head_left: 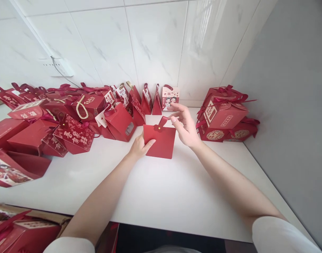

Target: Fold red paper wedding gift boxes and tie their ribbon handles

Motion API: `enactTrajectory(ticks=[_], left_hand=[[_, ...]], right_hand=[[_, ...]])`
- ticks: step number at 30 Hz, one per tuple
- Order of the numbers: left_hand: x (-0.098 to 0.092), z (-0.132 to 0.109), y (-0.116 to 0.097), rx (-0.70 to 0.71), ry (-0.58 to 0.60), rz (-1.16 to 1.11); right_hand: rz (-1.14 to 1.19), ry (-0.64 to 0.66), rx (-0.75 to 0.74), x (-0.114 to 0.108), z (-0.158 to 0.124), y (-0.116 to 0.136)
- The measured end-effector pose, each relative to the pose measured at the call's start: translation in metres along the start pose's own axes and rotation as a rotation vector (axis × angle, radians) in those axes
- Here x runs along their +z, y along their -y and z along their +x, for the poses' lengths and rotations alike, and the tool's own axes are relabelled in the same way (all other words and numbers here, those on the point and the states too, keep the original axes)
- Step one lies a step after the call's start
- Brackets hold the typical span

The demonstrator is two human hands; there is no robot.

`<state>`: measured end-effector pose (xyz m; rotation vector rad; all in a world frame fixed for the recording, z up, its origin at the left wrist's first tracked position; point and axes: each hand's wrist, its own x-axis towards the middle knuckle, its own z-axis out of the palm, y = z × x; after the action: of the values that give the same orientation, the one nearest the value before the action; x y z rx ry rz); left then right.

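Note:
My left hand (pixel 140 147) is closed around the left side of a plain red gift box (pixel 161 143), with its thumb lying across the front. The box is held over the white table, its flat face towards me. At its top edge a red ribbon loop (pixel 163 122) stands up, with a small flower-shaped piece and a gold dot at its base. Just right of the loop is my right hand (pixel 186 125), thumb and fingers apart; whether the thumb tip touches the ribbon I cannot tell. Behind them stands a pink box (pixel 171 98) printed with two cartoon figures.
Many red gift boxes (pixel 73 133) crowd the left of the white table (pixel 150 193). Slim triangular boxes (pixel 157 102) line the tiled wall. Stacked boxes with ribbons (pixel 225 112) stand right, beside a grey panel (pixel 287 105). A carton (pixel 63 219) holding more boxes sits front left.

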<state>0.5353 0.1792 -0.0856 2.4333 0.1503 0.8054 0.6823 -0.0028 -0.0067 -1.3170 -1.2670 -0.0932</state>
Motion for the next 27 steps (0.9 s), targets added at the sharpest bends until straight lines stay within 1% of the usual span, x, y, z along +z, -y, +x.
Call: enactTrajectory(ticks=[3, 5, 7, 11, 13, 16, 18, 20, 23, 27], left_hand=[[0.002, -0.001, -0.004, -0.011, 0.033, -0.01], [0.003, 0.0, -0.006, -0.031, 0.037, -0.015], [0.004, 0.0, -0.006, -0.04, 0.033, -0.02], [0.004, 0.001, -0.006, -0.04, 0.018, -0.031], [0.004, 0.001, -0.006, -0.041, 0.012, -0.033], [0.004, 0.001, -0.007, -0.035, 0.006, -0.036], [0.005, 0.002, -0.006, -0.032, 0.003, -0.04], [0.005, 0.002, -0.006, -0.031, 0.001, -0.044], [0.005, 0.002, -0.005, -0.032, -0.004, -0.043], [0.004, 0.002, -0.004, -0.036, -0.013, -0.058]], right_hand=[[-0.077, 0.212, -0.129, -0.015, 0.007, 0.024], [-0.156, 0.332, -0.176, -0.025, 0.009, 0.033], [-0.265, 0.408, -0.173, -0.036, 0.011, 0.038], [-0.493, 0.507, -0.069, -0.056, 0.014, 0.039], [-0.498, 0.54, -0.03, -0.063, 0.015, 0.04], [-0.368, 0.576, 0.02, -0.069, 0.016, 0.041], [-0.295, 0.578, 0.059, -0.07, 0.017, 0.041], [-0.278, 0.565, 0.088, -0.07, 0.017, 0.042], [-0.307, 0.55, 0.096, -0.069, 0.016, 0.041], [-0.308, 0.541, 0.068, -0.066, 0.016, 0.038]])
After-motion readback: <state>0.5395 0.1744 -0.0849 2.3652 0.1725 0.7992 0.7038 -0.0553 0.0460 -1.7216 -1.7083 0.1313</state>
